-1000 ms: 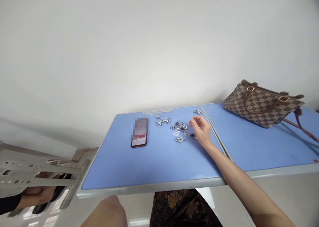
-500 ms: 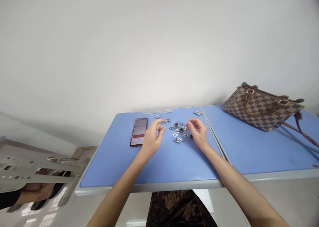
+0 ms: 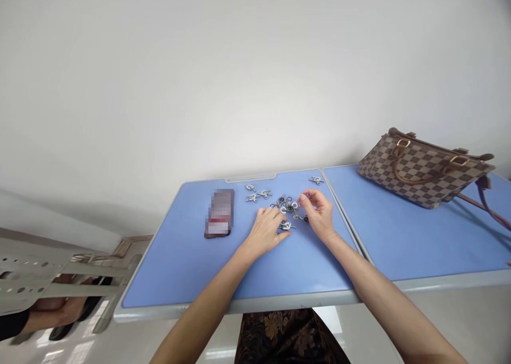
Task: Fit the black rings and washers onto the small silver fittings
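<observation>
Half a second ago the left hand was raised in a loose pinch near the phone; now it has come down low over the blue tabletop and moved toward the middle. Its fingers are extended and open, with their tips just beside a small silver metal fitting, and it shows nothing held. That fitting lies at the near edge of a loose heap of silver fittings and dark rings, near the middle of the table and toward its far side. Its long axis runs roughly left to right, with its narrow end pointing right (the piece is too small to make out in detail). The right hand sits much where it did, at the right edge of the heap. Its thumb and forefinger are nearly closed in a small pinch, but whether they have hold of a piece cannot be told. Two more fittings lie apart toward the far edge, left of the heap, and another fitting lies to its right. A smartphone, its screen blurred, lies left of the heap, and a checked brown handbag stands on the adjoining blue table.
</observation>
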Motion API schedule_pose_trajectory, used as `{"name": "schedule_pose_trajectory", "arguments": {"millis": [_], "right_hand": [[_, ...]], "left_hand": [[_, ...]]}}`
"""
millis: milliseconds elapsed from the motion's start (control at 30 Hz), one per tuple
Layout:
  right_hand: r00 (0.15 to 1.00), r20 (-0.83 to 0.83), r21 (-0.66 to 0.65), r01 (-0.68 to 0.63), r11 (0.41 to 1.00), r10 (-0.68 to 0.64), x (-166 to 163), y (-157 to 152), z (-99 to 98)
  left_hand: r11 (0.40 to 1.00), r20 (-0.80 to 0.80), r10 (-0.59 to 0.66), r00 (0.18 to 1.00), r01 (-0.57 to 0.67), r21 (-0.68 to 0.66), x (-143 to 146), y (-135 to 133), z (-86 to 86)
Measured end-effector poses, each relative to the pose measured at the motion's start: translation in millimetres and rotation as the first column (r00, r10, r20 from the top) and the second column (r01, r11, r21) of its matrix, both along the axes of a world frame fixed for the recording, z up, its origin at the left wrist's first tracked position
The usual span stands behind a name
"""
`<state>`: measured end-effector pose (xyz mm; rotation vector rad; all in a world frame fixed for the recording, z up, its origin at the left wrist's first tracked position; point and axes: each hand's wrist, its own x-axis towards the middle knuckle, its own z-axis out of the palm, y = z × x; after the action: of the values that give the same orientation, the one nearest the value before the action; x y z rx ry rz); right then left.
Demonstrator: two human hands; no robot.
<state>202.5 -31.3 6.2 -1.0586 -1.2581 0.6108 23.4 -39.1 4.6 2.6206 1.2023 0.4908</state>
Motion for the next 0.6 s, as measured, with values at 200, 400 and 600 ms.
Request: {"name": "schedule_pose_trajectory", "arguments": {"millis": [200, 400, 600], "right_hand": [[1.0, 0.004, 0.011, 0.004, 1.0, -0.005, 0.9, -0.5, 0.0], [1.0, -0.01, 0.01, -0.008, 1.0, 0.008, 1.0, -0.5, -1.2], [0.999, -0.033, 0.016, -0.011, 1.0, 0.012, 1.5, -0.2, 0.1]], "left_hand": [[0.999, 0.036, -0.047, 0.998, 0.047, -0.008, 1.7, -6.2, -2.5], [0.986, 0.317, 0.004, 0.948, 0.05, -0.161, -1.4, -0.5, -3.6], [0.915, 0.521, 0.11, 0.846, 0.119, -0.386, -3.0, 3.2, -4.1]]}}
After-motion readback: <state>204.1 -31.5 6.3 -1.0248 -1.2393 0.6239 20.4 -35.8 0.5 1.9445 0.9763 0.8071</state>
